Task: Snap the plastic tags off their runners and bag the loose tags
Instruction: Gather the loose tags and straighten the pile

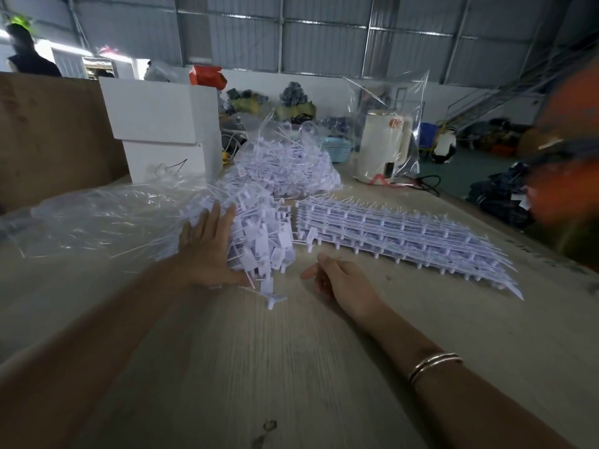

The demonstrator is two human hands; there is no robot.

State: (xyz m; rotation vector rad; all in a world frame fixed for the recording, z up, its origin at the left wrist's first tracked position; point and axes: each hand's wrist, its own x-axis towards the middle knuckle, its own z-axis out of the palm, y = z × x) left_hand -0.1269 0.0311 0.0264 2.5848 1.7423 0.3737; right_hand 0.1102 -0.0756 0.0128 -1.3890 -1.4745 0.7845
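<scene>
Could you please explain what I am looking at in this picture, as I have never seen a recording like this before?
There is no machine here: a person wears a camera on the head, so the single picture looks forward and down at their own two arms. The left hand lies flat with straight fingers against a pile of loose white plastic tags. The right hand, with bangles on its forearm, rests loosely curled on the wooden table and holds nothing. To the right lies a stack of tags still joined to their runners. To the left lies a clear plastic bag, and behind the pile another bag of tags, white boxes and a white kettle.
</scene>
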